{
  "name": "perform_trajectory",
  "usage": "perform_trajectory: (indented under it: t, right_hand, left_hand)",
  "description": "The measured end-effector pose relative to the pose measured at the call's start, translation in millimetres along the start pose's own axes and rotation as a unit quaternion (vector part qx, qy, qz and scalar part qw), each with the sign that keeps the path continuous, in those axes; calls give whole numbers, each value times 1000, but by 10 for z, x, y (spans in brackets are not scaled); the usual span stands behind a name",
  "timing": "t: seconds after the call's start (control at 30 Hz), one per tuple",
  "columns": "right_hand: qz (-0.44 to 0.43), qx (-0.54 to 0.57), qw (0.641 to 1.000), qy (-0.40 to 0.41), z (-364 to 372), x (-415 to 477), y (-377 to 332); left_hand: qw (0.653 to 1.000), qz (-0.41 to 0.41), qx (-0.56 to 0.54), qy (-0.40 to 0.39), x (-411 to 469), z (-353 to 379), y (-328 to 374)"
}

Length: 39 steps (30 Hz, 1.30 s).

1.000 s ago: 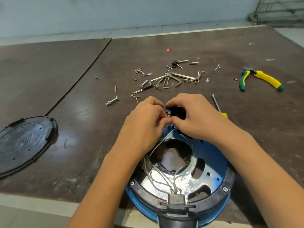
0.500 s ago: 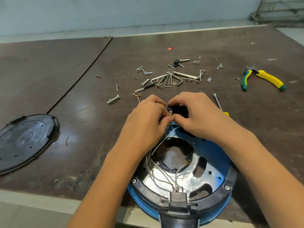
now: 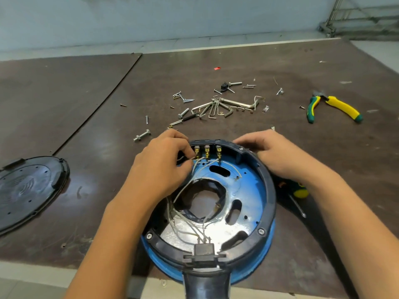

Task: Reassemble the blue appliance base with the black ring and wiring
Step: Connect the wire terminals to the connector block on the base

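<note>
The blue appliance base point(image 3: 248, 190) lies open side up at the table's near edge, with the black ring point(image 3: 269, 190) seated round its rim. White wires point(image 3: 185, 225) run from a black connector at the near side to three brass terminals point(image 3: 207, 153) at the far rim. My left hand point(image 3: 164, 165) pinches a white wire beside the leftmost terminal. My right hand point(image 3: 272, 154) rests on the far right of the ring, its fingers curled over the outer edge.
A black round cover point(image 3: 28, 188) lies at the left. Loose bolts, screws and hex keys point(image 3: 213, 106) are scattered beyond the base. Yellow-green pliers point(image 3: 332, 106) lie at the far right. A screwdriver point(image 3: 300, 197) sits just right of the base, partly under my right forearm.
Both hands were bunched together over the terminal block at the far rim. They have moved apart, uncovering the three terminals; the right hand went to the ring's outer edge.
</note>
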State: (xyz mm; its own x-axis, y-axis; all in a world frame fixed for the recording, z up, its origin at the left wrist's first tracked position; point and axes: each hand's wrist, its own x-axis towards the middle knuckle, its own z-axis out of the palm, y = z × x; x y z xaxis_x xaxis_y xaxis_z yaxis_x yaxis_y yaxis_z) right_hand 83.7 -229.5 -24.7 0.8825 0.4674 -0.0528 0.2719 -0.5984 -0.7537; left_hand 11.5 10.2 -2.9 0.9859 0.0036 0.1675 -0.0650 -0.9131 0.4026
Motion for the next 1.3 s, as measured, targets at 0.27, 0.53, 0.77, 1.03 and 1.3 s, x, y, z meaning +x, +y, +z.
perform_trajectory:
  t: [0.27,0.53,0.77,1.03,1.3]
  right_hand:
    - [-18,-173,985,20,24,15,77]
    - [30,-190,977,97,95,104,153]
    - [-20,-53,961,270,-54,42,59]
    - [-101,202,959,170,-100,-119,-377]
    - [-129,318,934,98,-91,-214,-561]
  left_hand:
    - [1000,-4,-8,-13,-7,-31,-23]
    - [999,3,15,-41,-44,-43,32]
    - [998,9,19,-54,-71,-70,131]
    - [998,12,-16,-52,-104,-19,301]
    - [964,72,-252,55,-131,-81,523]
